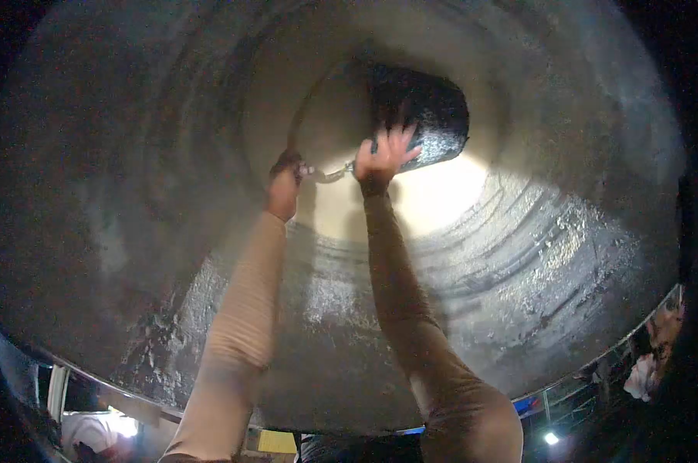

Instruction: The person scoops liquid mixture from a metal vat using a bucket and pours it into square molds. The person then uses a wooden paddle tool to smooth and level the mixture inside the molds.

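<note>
A black bucket [434,100] is tilted on its side deep inside a large round drum [364,370]. My right hand [386,154] lies against the bucket's lower left side with its fingers spread. A thin curved handle [332,177] runs from the bucket's edge towards the left. The fingers of my left hand [287,177] are closed round the end of this handle. What the bucket holds cannot be seen.
The drum's rough, ridged wall surrounds both arms, with wet-looking patches [565,239] at the right. Bright light falls on the pale bottom [449,201] below the bucket. Part of a person [661,339] shows beyond the rim at the lower right.
</note>
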Available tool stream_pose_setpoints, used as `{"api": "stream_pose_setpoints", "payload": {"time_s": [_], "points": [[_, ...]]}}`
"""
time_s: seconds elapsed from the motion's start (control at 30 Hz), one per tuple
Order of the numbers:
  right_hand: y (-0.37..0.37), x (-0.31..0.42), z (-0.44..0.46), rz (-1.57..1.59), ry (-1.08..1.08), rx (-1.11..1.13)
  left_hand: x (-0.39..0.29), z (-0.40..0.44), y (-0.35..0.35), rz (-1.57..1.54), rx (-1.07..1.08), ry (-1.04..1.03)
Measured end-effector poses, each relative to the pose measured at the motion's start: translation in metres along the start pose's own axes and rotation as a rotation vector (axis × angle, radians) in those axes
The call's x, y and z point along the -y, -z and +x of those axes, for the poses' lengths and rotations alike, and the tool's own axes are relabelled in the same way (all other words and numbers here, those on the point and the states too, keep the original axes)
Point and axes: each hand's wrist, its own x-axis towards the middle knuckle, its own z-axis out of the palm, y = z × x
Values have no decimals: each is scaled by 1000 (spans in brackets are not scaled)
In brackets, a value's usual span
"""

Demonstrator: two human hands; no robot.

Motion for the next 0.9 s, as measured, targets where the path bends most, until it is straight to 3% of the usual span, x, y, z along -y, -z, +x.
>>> {"api": "stream_pose_setpoints", "payload": {"time_s": [0.13, 0.2, 0.3, 0.33, 0.37, 0.43, 0.47, 0.53, 0.63, 0.7, 0.77, 0.9], "points": [[14, 22, -4, 90, -49, 49, -15, -44, 11, 37, -112, -29], [37, 35, 8, 139, -105, 148, -24, -72, 24, -118, -86, -8], [46, 14, 12, 311, -162, 220, -71, -127, -10, -198, -188, -25], [70, 5, 27, 341, -204, 389, -76, -140, -19, -199, -181, -31], [94, 0, 35, 341, -204, 379, -80, -153, -28, -244, -149, -39], [132, -22, 37, 695, -472, 456, -80, -178, -51, -283, -111, -50], [156, -32, 20, 616, -374, 407, -78, -182, -69, -248, -149, -69], [205, -50, -20, 648, -405, 289, -78, -185, -97, -154, -229, -50], [323, -50, -56, 829, -756, 342, -79, -205, -124, -65, -272, -72], [397, -29, -67, 925, -857, 223, -71, -212, -123, -71, -285, -110], [434, -34, -83, 955, -887, 83, -78, -232, -122, 129, -301, -99], [469, -24, -87, 909, -845, 43, -106, -300, -123, 180, -387, -76]]}}
